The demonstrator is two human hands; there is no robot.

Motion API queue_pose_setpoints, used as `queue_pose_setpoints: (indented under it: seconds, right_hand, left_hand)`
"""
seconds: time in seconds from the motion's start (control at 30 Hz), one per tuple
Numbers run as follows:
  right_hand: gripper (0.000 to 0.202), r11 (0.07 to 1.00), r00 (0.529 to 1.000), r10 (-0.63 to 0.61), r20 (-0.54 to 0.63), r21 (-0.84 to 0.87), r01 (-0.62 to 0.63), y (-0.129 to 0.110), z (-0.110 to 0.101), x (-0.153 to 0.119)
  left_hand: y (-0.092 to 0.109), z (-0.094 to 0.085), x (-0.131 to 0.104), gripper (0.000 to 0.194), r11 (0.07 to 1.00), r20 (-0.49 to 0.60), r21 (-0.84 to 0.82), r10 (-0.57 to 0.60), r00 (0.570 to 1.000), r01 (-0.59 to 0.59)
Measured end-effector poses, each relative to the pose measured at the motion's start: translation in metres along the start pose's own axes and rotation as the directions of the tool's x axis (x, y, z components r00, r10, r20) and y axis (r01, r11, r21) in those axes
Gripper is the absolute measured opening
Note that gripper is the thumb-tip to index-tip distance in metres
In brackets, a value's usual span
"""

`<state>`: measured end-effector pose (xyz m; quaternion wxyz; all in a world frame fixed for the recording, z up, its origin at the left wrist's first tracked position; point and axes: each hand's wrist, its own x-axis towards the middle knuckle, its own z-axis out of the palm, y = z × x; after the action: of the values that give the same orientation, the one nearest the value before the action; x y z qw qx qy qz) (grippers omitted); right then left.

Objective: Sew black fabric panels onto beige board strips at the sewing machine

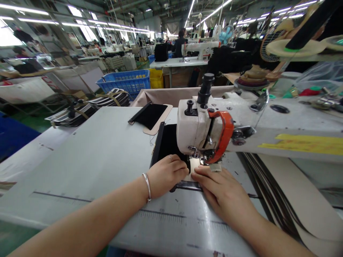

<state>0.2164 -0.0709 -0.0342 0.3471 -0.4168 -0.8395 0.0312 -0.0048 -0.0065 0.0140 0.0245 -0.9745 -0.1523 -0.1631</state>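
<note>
Ceiling tubes [24, 9] cast glare on the tabletop [104, 153].

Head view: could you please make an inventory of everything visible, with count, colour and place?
workpiece: one, black and beige, under the near machine's head
similar piece: one, black and beige, farther on the table
near sewing machine: one, white, right
table: one, pale grey, foreground
panels: several, beige, stacked right
bundles: two, striped, beyond the table's left
baskets: two, blue and yellow, behind
far sewing machine: one, white, background
fan: one, light blue, background
people: several, background
distant items: too blurred to count
bracelet: one, silver, left wrist
left hand: one, on the workpiece
right hand: one, near the needle
</note>
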Motion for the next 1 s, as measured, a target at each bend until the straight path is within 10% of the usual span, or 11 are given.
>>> queue_pose_setpoints:
  seconds: [1.0]
  right_hand:
    - [0.043, 0.983, 0.988, 0.082, 0.128, -0.173, -0.059, 0.004, 0.014, 0.001]
  left_hand:
    - [-0.008, 0.012, 0.002, 0.013, 0.987, 0.042, 0.039, -0.16, 0.986, 0.158]
